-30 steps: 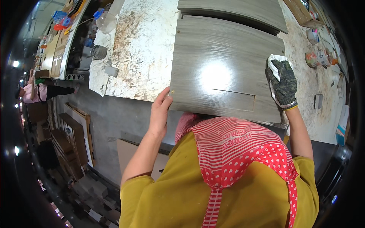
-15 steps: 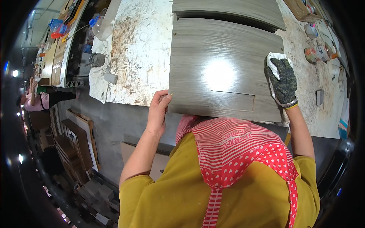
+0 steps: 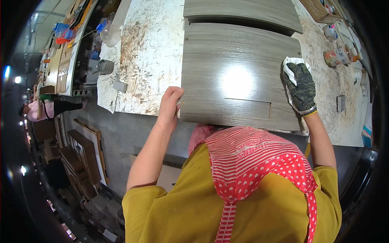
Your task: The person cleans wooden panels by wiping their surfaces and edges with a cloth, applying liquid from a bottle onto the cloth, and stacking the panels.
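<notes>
A grey wood-grain panel (image 3: 219,60) lies flat before me, with a rectangular cut line near its front edge and small holes at its corners. My left hand (image 3: 170,104) is bare and closed around the panel's left edge, near the front corner. Its fingertips are partly hidden at the edge. On the opposite side my right hand (image 3: 303,87), in a dark knitted glove, holds a white cloth (image 3: 290,75) against the panel's right edge. Part of the cloth is covered by the gloved fingers.
A second grey panel (image 3: 239,11) lies beyond the first. The stained white worktop (image 3: 150,60) bears a small grey block (image 3: 340,103) and a labelled plastic bottle (image 3: 338,56) at right, and a clear bottle (image 3: 110,34) at left. Another person (image 3: 42,110) stands far left.
My left hand has slid a little away from me along the panel's left edge. The right hand with the cloth stays nearly in place.
</notes>
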{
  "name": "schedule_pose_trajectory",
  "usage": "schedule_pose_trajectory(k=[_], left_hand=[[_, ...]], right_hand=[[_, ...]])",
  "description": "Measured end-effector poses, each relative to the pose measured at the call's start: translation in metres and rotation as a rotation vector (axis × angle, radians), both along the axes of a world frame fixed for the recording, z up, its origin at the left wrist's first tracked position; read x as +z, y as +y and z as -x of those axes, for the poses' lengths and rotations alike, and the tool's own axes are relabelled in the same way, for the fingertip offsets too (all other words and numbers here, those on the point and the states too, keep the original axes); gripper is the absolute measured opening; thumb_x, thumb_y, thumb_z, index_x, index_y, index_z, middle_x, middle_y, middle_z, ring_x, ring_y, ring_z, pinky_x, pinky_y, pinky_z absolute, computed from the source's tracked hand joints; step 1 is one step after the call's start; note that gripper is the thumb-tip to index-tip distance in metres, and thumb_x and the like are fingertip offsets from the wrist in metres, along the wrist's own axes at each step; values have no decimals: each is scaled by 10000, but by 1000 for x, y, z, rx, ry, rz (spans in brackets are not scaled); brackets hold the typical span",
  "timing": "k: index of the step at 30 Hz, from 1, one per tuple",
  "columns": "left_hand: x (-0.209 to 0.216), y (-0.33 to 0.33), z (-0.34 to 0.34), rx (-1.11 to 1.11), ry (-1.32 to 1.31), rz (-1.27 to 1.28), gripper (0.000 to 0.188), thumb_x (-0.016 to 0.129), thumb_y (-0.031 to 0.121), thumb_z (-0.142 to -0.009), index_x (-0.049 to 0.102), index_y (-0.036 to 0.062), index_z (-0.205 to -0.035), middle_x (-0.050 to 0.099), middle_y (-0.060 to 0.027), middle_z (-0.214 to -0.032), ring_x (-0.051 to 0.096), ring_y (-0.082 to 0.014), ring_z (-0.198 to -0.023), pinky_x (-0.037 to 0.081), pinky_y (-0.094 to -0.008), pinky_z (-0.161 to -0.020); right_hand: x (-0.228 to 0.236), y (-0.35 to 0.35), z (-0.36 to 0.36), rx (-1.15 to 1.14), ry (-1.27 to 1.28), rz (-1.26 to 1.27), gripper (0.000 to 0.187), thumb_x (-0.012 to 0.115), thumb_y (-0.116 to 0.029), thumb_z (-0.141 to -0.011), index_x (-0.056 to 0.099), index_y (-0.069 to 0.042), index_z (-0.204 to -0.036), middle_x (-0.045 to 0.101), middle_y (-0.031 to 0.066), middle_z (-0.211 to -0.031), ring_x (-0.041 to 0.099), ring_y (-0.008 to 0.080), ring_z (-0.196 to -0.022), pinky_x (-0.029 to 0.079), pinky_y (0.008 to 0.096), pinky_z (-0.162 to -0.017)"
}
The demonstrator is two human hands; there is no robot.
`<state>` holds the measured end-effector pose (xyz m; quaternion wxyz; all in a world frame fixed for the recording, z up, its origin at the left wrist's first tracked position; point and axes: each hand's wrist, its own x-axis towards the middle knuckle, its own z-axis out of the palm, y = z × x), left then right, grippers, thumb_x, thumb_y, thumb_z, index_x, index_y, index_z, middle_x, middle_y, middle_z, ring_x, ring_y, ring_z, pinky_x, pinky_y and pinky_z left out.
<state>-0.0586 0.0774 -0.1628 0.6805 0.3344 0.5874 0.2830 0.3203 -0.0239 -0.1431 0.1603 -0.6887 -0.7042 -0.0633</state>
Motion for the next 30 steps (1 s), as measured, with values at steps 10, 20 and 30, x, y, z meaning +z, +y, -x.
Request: schedule_pose_trajectory(k=[10,20,30], left_hand=[[7,39,-11,-29,104,-262,119,483,137,-865,566,108,-945,578,6,-944,499,-93,-887,376,-249,-756],[31,-57,40,-189,103,-85,160,547,162,-857,492,79,-983,523,3,-748,520,-98,-681,402,-222,-620],[13,-65,37,14,-74,44,99,557,128,-841,501,105,-919,535,22,-724,517,-66,-656,400,-190,-594]], right_hand=[[1,5,6,-91,142,-21,296,615,-150,-796,582,-90,-1084,572,130,-1071,533,305,-995,409,379,-886],[-4,2,0,-39,88,3,351,582,-185,-821,560,-104,-1162,556,109,-1164,490,299,-1102,360,381,-965],[-2,4,2,34,48,-19,326,549,-162,-830,558,-83,-1147,561,119,-1126,498,299,-1068,360,388,-948]])
